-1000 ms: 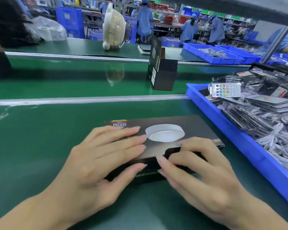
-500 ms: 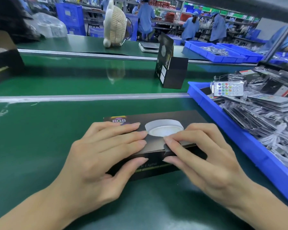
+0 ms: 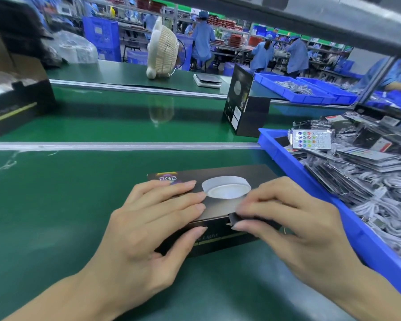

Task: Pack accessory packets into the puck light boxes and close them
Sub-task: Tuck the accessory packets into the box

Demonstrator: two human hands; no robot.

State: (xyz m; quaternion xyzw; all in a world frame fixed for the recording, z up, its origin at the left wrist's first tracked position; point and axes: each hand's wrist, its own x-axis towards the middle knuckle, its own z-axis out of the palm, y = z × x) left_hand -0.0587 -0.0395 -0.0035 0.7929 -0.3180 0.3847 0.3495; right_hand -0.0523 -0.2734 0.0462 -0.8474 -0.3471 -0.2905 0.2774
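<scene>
The left hand (image 3: 146,225) lies flat on the black puck light box (image 3: 218,209), fingers straight, thumb against its front. The right hand (image 3: 287,225) pinches the box's front flap. The box rests on the green worktop (image 3: 56,205), beside the blue bin (image 3: 315,181) of packets.

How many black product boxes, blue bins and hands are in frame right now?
Black cardboard puck light boxes: 3 - flat under the hands, upright on the belt, at the left edge.
Blue plastic bins: 3 - near right, two on the far table.
Hands: 2 - left hand, right hand.
Total: 8
</scene>
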